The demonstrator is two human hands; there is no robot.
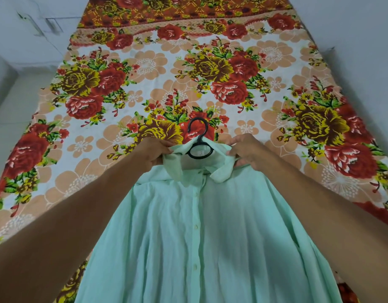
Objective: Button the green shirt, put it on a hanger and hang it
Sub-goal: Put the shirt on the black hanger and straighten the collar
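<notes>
A pale mint-green shirt (206, 237) hangs down in front of me, its front placket closed with several white buttons. A black plastic hanger (198, 138) sits inside the neck, and its hook and ring stick out above the collar. My left hand (154, 153) pinches the left side of the collar. The right side of the collar is gripped by my right hand (246, 150). The hanger's arms are hidden under the fabric.
A bed with a floral sheet (188, 73) in red, yellow and peach fills the view behind the shirt. White walls (24, 29) stand to the left and right of the bed.
</notes>
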